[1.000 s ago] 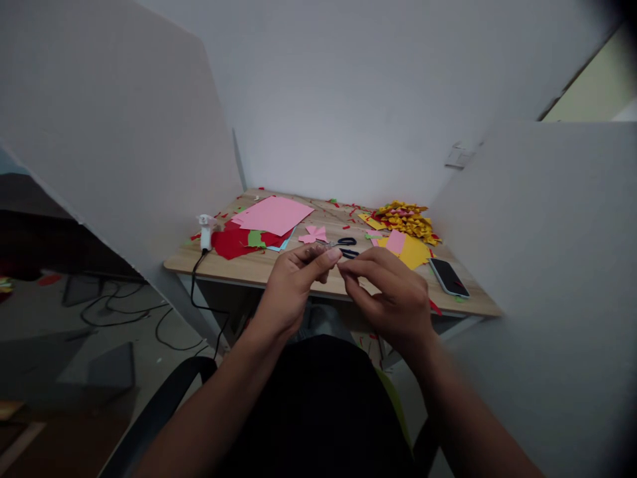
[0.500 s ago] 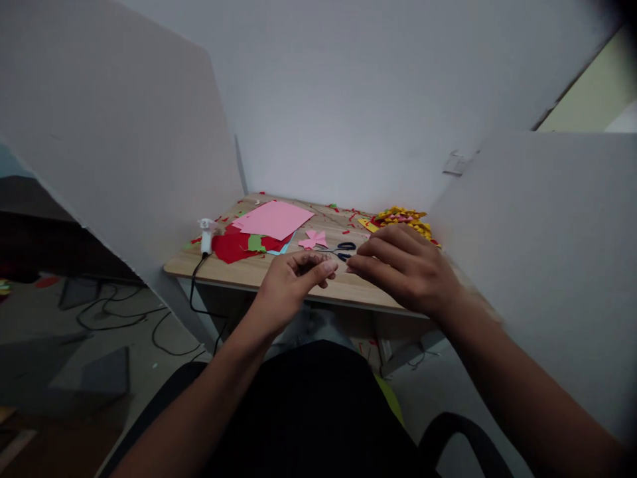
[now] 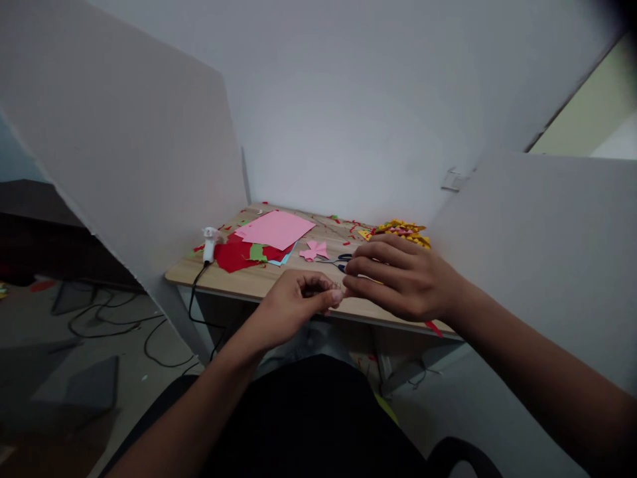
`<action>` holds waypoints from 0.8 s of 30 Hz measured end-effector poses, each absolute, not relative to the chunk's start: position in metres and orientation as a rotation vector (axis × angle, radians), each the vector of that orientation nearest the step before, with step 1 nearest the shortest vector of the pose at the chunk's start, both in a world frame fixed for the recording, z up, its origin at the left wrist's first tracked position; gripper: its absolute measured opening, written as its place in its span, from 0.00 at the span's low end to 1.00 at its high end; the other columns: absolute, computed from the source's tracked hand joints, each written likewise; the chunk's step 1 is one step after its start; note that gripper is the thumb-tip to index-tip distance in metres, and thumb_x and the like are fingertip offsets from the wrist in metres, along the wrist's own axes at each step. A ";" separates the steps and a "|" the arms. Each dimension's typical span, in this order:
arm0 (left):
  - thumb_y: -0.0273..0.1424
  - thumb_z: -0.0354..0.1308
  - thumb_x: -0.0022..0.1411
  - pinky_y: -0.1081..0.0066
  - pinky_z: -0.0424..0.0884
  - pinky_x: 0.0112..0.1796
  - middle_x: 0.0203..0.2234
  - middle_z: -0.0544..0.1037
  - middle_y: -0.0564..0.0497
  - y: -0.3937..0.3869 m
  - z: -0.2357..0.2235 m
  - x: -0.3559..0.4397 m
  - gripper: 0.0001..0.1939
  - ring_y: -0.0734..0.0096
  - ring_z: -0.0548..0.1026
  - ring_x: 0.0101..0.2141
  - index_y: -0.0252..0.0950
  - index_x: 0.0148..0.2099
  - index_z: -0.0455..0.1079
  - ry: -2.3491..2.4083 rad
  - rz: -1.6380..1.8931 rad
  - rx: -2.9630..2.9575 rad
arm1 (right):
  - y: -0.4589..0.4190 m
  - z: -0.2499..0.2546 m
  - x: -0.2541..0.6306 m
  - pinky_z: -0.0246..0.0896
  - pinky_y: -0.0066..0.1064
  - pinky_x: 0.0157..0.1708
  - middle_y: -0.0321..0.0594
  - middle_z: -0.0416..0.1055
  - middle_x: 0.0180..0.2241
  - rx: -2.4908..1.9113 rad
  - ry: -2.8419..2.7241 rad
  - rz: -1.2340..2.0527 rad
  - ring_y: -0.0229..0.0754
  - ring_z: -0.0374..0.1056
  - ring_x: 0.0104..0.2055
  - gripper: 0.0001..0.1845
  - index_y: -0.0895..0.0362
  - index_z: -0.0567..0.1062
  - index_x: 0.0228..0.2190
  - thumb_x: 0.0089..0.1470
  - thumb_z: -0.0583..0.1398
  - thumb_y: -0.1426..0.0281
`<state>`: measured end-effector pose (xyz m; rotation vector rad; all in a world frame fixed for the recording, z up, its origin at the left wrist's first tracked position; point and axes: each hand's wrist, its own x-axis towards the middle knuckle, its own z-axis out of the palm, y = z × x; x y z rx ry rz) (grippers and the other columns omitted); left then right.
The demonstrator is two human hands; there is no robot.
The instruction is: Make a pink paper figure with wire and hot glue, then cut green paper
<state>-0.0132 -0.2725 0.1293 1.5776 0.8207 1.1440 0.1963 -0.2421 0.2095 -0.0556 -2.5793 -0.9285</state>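
My left hand is held in front of the table's near edge, its fingers curled and the thumb pressed toward them. If anything is pinched there, it is too small to name. Close against its fingertips is my right hand, palm down with bent fingers drawn together; their tips are partly hidden, so what they hold does not show. Just beyond the hands lie scissors with dark handles, partly covered by the right fingers. Beside them rests a pink paper cut-out shaped like a flower or bow.
Pink paper sheets overlap red paper and a green scrap on the wooden table. A white glue gun with a black cord stands at the left. Yellow folded-paper pieces are heaped at the right. Partitions flank the table.
My hands have drawn together, so the fingertips nearly meet. Both sit slightly lower in view. The camera has tilted a little, and a red strip now shows under my right forearm.
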 end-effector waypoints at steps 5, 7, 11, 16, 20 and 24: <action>0.35 0.62 0.59 0.72 0.62 0.31 0.22 0.73 0.53 -0.273 0.126 -0.012 0.11 0.73 0.67 0.26 0.35 0.26 0.73 0.790 1.002 1.650 | -0.240 0.210 0.198 0.68 0.38 0.42 0.40 0.78 0.38 -0.059 -2.613 -0.936 0.44 0.70 0.43 0.08 0.54 0.75 0.39 0.66 0.57 0.65; 0.34 0.62 0.59 0.72 0.61 0.31 0.23 0.74 0.52 -0.273 0.128 -0.013 0.10 0.72 0.68 0.27 0.36 0.27 0.74 0.806 0.987 1.691 | -0.240 0.210 0.199 0.68 0.38 0.41 0.40 0.77 0.37 -0.062 -2.633 -0.927 0.44 0.70 0.42 0.09 0.55 0.75 0.39 0.66 0.57 0.65; 0.33 0.63 0.58 0.72 0.62 0.30 0.23 0.75 0.52 -0.276 0.135 -0.017 0.09 0.72 0.69 0.27 0.36 0.27 0.76 0.817 0.954 1.721 | -0.244 0.212 0.199 0.66 0.35 0.38 0.37 0.77 0.36 -0.035 -2.726 -0.881 0.42 0.68 0.39 0.10 0.54 0.76 0.36 0.67 0.55 0.68; 0.33 0.63 0.58 0.73 0.64 0.32 0.25 0.78 0.52 -0.282 0.135 -0.010 0.08 0.71 0.71 0.29 0.36 0.29 0.77 0.792 0.891 1.771 | -0.249 0.217 0.200 0.64 0.37 0.38 0.40 0.76 0.37 -0.036 -2.767 -0.726 0.43 0.68 0.40 0.11 0.56 0.76 0.36 0.67 0.54 0.70; 0.34 0.64 0.58 0.74 0.64 0.31 0.25 0.78 0.52 -0.284 0.132 -0.001 0.08 0.72 0.71 0.29 0.34 0.31 0.77 0.816 0.826 1.738 | -0.249 0.221 0.205 0.64 0.37 0.39 0.42 0.77 0.38 -0.052 -2.786 -0.667 0.43 0.67 0.40 0.13 0.56 0.75 0.37 0.68 0.51 0.72; 0.33 0.65 0.58 0.75 0.65 0.34 0.24 0.77 0.53 -0.279 0.132 -0.002 0.09 0.75 0.72 0.29 0.32 0.29 0.75 0.804 0.930 1.607 | -0.249 0.225 0.215 0.66 0.36 0.41 0.43 0.77 0.37 -0.234 -2.611 -0.534 0.43 0.68 0.41 0.07 0.57 0.76 0.41 0.63 0.58 0.75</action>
